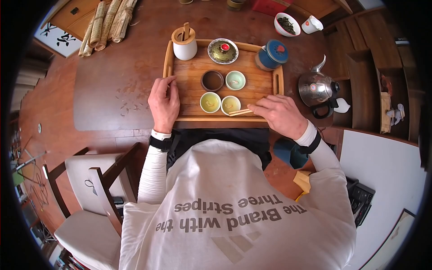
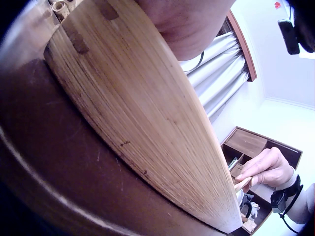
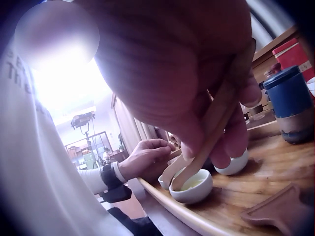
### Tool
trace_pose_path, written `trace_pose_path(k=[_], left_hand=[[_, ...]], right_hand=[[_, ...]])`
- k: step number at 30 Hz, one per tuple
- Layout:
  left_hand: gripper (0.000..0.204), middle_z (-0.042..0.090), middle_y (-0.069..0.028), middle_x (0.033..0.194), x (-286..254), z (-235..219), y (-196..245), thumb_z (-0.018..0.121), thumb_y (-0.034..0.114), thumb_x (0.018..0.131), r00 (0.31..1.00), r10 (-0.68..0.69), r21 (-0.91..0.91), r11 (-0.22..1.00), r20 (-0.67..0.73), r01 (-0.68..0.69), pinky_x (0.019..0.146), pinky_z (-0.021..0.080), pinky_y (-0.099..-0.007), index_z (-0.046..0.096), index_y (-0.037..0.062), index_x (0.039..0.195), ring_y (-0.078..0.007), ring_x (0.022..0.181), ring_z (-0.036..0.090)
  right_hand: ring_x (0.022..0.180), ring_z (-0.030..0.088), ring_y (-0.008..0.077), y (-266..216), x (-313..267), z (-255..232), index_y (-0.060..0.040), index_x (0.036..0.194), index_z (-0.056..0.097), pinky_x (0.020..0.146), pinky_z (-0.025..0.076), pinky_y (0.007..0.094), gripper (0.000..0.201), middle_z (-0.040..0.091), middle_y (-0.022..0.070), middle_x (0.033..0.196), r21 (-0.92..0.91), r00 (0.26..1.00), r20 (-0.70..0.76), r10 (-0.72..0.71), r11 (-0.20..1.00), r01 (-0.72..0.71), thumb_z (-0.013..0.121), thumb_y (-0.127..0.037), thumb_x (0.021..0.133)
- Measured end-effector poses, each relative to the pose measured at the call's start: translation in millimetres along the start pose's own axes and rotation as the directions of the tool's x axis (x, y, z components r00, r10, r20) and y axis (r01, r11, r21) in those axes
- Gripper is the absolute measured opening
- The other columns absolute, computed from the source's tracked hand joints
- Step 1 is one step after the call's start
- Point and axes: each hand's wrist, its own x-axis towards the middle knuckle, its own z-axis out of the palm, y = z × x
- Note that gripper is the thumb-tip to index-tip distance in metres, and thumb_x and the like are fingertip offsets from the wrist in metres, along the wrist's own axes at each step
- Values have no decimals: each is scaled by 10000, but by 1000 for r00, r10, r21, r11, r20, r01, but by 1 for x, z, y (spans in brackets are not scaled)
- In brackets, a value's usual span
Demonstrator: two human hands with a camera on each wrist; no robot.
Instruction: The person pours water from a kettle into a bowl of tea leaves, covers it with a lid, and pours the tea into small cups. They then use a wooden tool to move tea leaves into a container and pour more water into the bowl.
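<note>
My right hand (image 1: 280,113) pinches a pair of wooden tongs (image 1: 241,112), their tips at the rim of a small white cup (image 1: 231,104) holding pale yellow tea. In the right wrist view one tong arm reaches over that cup's rim (image 3: 195,195). Beside it on the left stands another cup of yellow tea (image 1: 210,102). Behind them are a dark brown cup (image 1: 212,80) and a pale green cup (image 1: 235,80). My left hand (image 1: 164,100) rests by the left edge of the wooden tray (image 1: 189,67), fingers loosely bent, holding nothing.
On the tray stand a lidded bowl (image 1: 222,53), a white tool holder (image 1: 184,48) and a blue lidded jar (image 1: 272,55). Right of the tray is a steel kettle (image 1: 315,87). A bowl of tea leaves (image 1: 287,24) and rolled bamboo slips (image 1: 108,22) lie farther back.
</note>
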Motion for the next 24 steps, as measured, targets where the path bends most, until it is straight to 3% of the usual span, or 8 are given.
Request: trace_pose_path(k=[11, 17, 24], left_hand=[[110, 617, -114, 850, 0, 0, 0, 646, -13, 923, 1000, -1, -5, 1000, 0, 1, 650, 504, -323, 688, 17, 1020, -234, 685, 605], [109, 620, -114, 854, 0, 0, -2, 646, -14, 923, 1000, -8, 3, 1000, 6, 8, 651, 505, -324, 688, 14, 1019, -236, 687, 608], [112, 618, -113, 856, 0, 0, -1, 643, -14, 924, 1000, -1, 9, 1000, 7, 1, 653, 503, -328, 686, 15, 1023, -241, 692, 609]], right_hand=[[982, 651, 219, 6, -5, -2, -128, 1175, 740, 823, 521, 354, 396, 692, 19, 1100, -5, 1000, 28, -11, 1000, 11, 608, -52, 810], [977, 641, 207, 7, -5, -2, -173, 1186, 747, 836, 514, 358, 411, 681, 16, 1100, 45, 995, 99, 1, 999, -5, 613, -66, 813], [949, 638, 193, 8, -5, 1, -171, 1170, 748, 812, 515, 346, 384, 672, 5, 1055, -29, 998, 38, -43, 999, 44, 618, -101, 816]])
